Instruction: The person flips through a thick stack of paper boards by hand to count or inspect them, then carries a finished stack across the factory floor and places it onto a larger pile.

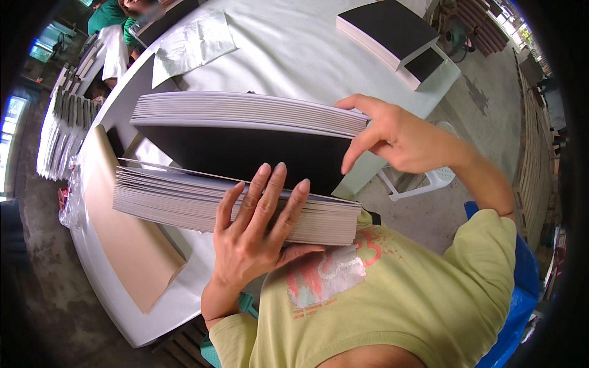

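A thick stack of grey-edged sheets (184, 205) lies on the white table (294, 49) in front of me. Its upper part (245, 111) is lifted away, showing a black underside (245, 153). My right hand (399, 138) grips the right end of that lifted bundle, thumb on top and fingers underneath. Fingers spread, my left hand (257, 230) presses flat against the near edge of the lower part, fingertips reaching into the gap.
A brown paper sheet (126, 245) hangs over the table's left edge. Silvery wrapping (190, 43) lies farther back. Another black-topped stack (386, 30) sits at the far right. Piles of sheets (61, 132) stand at left; a person in green (113, 12) works beyond. A white plastic stool (429, 178) stands right.
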`<state>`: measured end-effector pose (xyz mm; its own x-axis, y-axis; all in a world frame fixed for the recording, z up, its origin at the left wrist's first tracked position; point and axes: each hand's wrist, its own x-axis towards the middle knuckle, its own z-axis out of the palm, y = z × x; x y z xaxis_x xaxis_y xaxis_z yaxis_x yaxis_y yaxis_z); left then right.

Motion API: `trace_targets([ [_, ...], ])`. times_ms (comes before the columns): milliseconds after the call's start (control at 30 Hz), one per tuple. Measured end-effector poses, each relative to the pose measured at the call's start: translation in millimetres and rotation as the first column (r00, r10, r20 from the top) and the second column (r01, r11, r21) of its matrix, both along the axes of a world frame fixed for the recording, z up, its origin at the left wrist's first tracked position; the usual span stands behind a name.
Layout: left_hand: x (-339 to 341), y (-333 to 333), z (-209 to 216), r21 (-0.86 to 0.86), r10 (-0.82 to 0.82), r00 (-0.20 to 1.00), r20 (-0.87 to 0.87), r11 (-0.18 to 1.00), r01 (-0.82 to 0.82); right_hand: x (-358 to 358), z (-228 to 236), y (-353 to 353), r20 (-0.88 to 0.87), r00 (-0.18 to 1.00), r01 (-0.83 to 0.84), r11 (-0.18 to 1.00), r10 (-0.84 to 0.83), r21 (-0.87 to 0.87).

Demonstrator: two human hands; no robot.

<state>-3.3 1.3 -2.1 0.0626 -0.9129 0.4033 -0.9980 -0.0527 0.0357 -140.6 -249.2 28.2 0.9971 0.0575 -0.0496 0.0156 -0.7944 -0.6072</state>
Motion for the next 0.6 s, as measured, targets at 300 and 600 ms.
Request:
trace_targets([
  [300,0,2,1,0.030,0.012,1.000,0.010,0.999,-0.013,2,3,17,0.009,0.992,0.129,0.987,-0.129,-0.093],
  [600,0,3,0,0.056,0.017,1.000,-0.017,0.998,-0.016,5,1,14,0.015,0.991,0.130,0.986,-0.130,-0.103],
])
